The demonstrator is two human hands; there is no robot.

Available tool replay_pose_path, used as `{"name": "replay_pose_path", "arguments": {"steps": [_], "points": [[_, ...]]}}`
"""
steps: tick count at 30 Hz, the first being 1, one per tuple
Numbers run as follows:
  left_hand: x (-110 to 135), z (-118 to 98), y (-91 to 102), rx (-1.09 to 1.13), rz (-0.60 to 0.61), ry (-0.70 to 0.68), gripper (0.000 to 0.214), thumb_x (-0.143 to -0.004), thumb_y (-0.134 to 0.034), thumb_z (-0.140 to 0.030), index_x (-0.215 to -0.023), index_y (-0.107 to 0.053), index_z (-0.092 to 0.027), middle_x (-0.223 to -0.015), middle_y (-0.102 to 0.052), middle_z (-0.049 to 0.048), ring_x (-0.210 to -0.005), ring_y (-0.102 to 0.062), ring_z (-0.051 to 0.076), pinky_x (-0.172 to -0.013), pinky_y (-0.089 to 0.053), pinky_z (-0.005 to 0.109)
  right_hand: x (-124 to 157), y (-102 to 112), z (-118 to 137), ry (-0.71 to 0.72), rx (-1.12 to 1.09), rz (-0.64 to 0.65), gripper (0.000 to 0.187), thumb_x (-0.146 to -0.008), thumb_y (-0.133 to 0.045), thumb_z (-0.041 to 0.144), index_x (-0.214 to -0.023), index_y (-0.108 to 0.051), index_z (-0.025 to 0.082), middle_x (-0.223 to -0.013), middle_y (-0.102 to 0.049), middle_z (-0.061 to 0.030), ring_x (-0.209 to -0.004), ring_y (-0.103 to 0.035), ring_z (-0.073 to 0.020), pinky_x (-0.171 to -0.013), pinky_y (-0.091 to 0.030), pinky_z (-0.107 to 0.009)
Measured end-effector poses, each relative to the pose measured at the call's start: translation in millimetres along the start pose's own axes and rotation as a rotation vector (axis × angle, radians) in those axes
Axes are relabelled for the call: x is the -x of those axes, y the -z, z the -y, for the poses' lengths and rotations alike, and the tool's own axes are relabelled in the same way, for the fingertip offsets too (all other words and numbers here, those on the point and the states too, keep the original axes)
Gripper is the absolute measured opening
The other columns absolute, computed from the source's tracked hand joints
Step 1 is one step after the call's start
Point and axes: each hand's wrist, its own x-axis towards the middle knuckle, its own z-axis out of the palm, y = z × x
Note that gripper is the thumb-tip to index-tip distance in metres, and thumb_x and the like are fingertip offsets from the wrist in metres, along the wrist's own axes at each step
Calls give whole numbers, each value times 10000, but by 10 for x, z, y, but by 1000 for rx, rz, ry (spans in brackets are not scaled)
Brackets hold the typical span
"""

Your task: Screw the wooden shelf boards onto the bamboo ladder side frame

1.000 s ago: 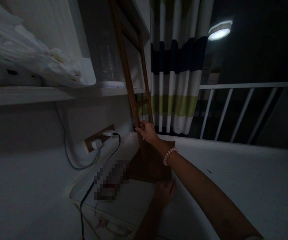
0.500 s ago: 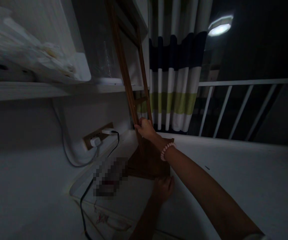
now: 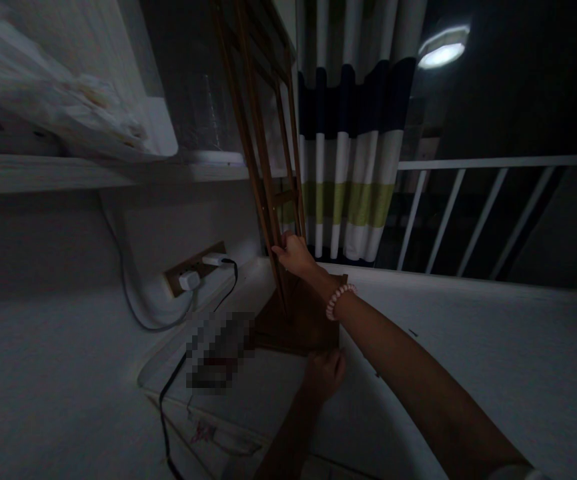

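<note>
Curling at the six o'clock edge of a flat dark-brown wooden board [image 3: 313, 327], the left hand [image 3: 324, 370] may be gripping; can't tell. That board sits at twelve o'clock on the white desk [image 3: 263, 380]. Beyond, the right hand [image 3: 294, 255] has its fingers closed round a tall brown wooden ladder-like frame [image 3: 257, 120]: looks stiff, probably light, likely top-heavy; low uprights should suit a hold.

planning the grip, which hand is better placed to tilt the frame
Probably the right hand: its thumb and fingers are curled at an upright of the frame. The left hand is lower, at the near edge of the base, so seems better placed to steady that.
</note>
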Motion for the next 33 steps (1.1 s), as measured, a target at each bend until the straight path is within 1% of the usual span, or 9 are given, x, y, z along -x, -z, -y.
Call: {"name": "replay_pose_path", "arguments": {"steps": [5, 9, 12, 17, 22, 26, 29, 31, 33], "points": [[0, -3, 4, 12, -2, 0, 204, -763, -386, -164, -599, -507, -164, -472, -554, 6, -446, -531, 97, -451, -354, 217, 36, -22, -30, 7, 30, -39, 171, -756, -459, 229, -886, -470, 119, -738, -531, -85, -770, -528, -203, -670, -413, -321], [15, 6, -17, 4, 1, 14, 208, -770, -393, -168, -595, -505, -161, -470, -553, 4, -449, -535, 98, -466, -359, 216, 113, -10, -81, 55, 31, -99, 177, -761, -433, 199, -922, -451, 130, -698, -524, -69, -725, -531, -196, -655, -419, -324], [24, 13, -32, -5, -3, 17, 207, -771, -392, -157, -601, -511, -157, -477, -556, 2, -444, -530, 94, -465, -356, 211, 192, 47, -106, 74, 39, -118, 199, -765, -399, 169, -956, -430, 124, -689, -526, -75, -682, -535, -196, -620, -419, -322], [28, 12, -27, -12, -22, 49, 214, -768, -400, -157, -580, -503, -156, -475, -550, 8, -464, -543, 101, -473, -370, 208, 280, 167, -160, 48, -8, -153, 259, -749, -366, 123, -1007, -359, 98, -715, -528, -91, -628, -519, -179, -576, -408, -312], [8, 19, -7, -17, -48, 25, 219, -773, -390, -140, -592, -514, -152, -458, -545, 6, -439, -543, 103, -457, -385, 201, 284, 194, -299, 17, -108, -269, 226, -730, -332, 87, -954, -324, 122, -705, -499, -70, -588, -486, -155, -528, -398, -288], [-43, 21, 53, -62, -99, -11, 257, -791, -346, -137, -624, -542, -145, -471, -566, 24, -425, -546, 119, -431, -397, 208, 294, 234, -410, -6, -156, -441, 137, -786, -254, 137, -901, -325, 160, -662, -465, -35, -569, -469, -143, -510, -380, -270], [-80, 19, 113, -96, -108, -62, 288, -798, -313, -124, -649, -559, -146, -503, -589, 34, -408, -542, 116, -410, -396, 206, 333, 389, -480, -33, -137, -534, 131, -808, -234, 195, -877, -342, 167, -649, -468, -31, -564, -468, -144, -515, -374, -269], [-92, 25, 133, -114, -114, -99, 310, -800, -292, -113, -664, -569, -147, -522, -603, 41, -426, -553, 113, -423, -407, 201, 387, 571, -532, -55, -107, -576, 147, -813, -237, 227, -860, -361, 164, -650, -481, -37, -560, -472, -147, -517, -371, -272], [-95, 39, 126, -110, -123, -98, 325, -803, -285, -117, -657, -574, -148, -512, -603, 41, -437, -559, 107, -439, -416, 190, 481, 801, -600, -69, -73, -614, 164, -813, -245, 248, -846, -380, 161, -642, -490, -36, -546, -475, -146, -511, -369, -270]]}}
